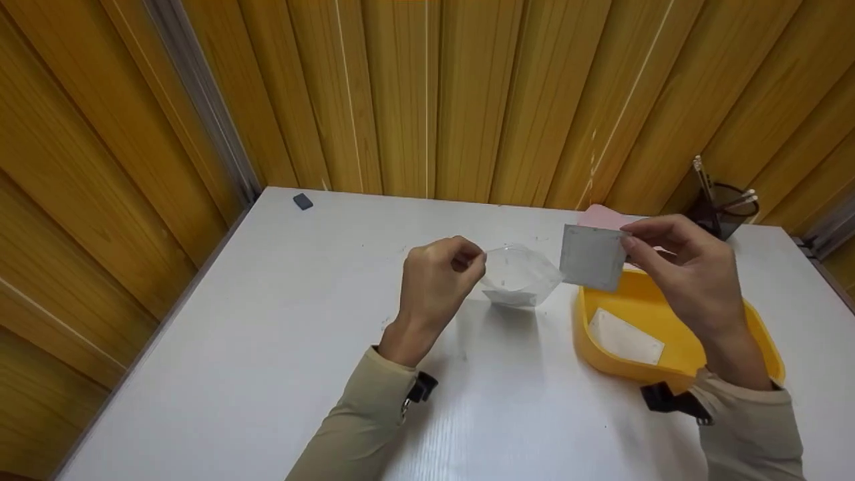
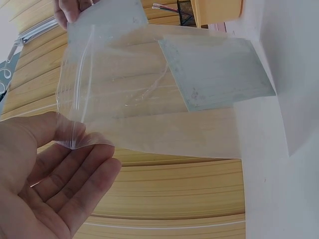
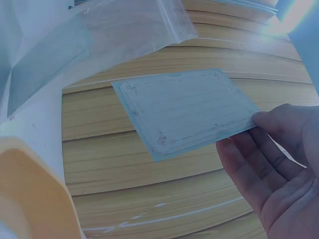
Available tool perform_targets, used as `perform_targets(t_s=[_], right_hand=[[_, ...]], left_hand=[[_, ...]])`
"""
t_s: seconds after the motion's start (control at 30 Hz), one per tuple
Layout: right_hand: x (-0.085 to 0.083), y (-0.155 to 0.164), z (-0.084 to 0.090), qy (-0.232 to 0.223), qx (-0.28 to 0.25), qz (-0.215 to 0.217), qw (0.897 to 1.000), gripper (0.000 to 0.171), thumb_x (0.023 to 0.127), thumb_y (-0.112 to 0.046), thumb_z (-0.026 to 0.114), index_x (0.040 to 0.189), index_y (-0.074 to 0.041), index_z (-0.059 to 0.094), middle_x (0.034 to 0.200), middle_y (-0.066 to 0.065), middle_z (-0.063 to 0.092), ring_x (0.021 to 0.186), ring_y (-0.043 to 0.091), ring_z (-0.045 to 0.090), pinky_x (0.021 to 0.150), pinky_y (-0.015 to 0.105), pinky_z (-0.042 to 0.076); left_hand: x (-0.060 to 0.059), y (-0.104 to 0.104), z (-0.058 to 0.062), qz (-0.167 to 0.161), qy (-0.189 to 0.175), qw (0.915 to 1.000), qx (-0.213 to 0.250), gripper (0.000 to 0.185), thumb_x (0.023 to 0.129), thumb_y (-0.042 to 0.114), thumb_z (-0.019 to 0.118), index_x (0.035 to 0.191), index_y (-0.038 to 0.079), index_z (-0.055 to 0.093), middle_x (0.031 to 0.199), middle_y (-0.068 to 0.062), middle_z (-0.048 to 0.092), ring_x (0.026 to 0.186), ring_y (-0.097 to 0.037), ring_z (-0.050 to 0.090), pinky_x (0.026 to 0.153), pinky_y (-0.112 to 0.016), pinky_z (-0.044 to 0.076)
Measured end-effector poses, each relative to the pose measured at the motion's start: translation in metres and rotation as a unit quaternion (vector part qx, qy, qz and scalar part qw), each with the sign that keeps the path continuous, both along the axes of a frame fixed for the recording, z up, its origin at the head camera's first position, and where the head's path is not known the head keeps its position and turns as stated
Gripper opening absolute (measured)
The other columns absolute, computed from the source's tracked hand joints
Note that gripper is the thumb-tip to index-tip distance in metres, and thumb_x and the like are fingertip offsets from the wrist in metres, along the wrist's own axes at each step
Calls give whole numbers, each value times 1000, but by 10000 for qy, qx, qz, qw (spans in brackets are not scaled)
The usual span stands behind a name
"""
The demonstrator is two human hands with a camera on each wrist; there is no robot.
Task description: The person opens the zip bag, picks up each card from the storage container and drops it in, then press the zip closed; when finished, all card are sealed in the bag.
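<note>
A clear zip bag (image 2: 119, 84) is pinched at its top edge by my left hand (image 1: 437, 287). Inside the bag lies a pale card (image 2: 219, 74), seen at its bottom in the left wrist view. My right hand (image 1: 695, 274) pinches another card (image 1: 593, 257) by one edge, beside the bag's mouth. In the right wrist view this held card (image 3: 184, 112) shows ruled lines and a decorated border. Under the right hand stands a yellow bin (image 1: 588, 344), and a further white card (image 1: 624, 337) lies in it.
Behind the bin lies a pink piece (image 1: 601, 216), partly hidden by the held card. A dark mesh pen cup (image 1: 725, 210) with pencils stands at the back right. A small dark block (image 1: 302, 201) lies at the table's back left, near the wood-panelled wall (image 1: 461, 100).
</note>
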State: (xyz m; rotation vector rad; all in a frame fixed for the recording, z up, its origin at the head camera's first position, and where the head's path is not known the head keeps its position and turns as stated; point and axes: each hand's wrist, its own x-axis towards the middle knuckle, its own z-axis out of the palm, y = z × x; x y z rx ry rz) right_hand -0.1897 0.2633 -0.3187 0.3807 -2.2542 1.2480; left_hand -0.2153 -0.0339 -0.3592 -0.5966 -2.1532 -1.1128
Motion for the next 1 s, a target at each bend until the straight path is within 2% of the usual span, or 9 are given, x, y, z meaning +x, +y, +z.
perform_targets(t_s=[0.27, 0.47, 0.57, 0.7, 1.0], right_hand=[[5, -17, 3, 171, -322, -24, 9993, 22, 97, 10, 70, 119, 9, 70, 113, 11, 71, 102, 14, 70, 88, 16, 55], [9, -26, 5, 668, -499, 25, 9965, 23, 94, 16, 70, 117, 13, 69, 110, 5, 72, 101, 13, 72, 90, 18, 55], [12, -28, 6, 1026, -496, -56, 9935, 25, 92, 18, 72, 116, 14, 69, 109, -2, 73, 100, 12, 71, 91, 17, 54], [18, -30, 8, 1321, -584, -148, 9894, 26, 90, 19, 73, 115, 14, 70, 109, -3, 74, 100, 12, 71, 91, 18, 54], [23, -43, 9, 1416, -763, 488, 9858, 27, 85, 25, 73, 111, 16, 69, 107, 10, 74, 95, 18, 74, 86, 22, 58]], left_hand=[[0, 1, -1, -21, 13, 10000, 28, 7, 90, -2, 78, 86, 3, 79, 77, -4, 75, 66, -12, 70, 63, -20, 56], [2, -2, 0, -5, -32, 10000, 30, 6, 90, -1, 79, 86, 3, 80, 77, -4, 76, 66, -12, 70, 64, -21, 57], [2, -2, -1, 23, -73, 10000, 6, 6, 90, -1, 79, 86, 3, 80, 77, -4, 76, 66, -12, 70, 64, -21, 57], [1, -1, -2, 47, -71, 10000, -20, 6, 90, -1, 79, 86, 4, 80, 78, -4, 76, 66, -12, 70, 64, -21, 57], [1, 1, -1, -54, 112, 9999, 28, 9, 89, -2, 78, 83, 5, 79, 75, -2, 75, 65, -12, 70, 63, -23, 57]])
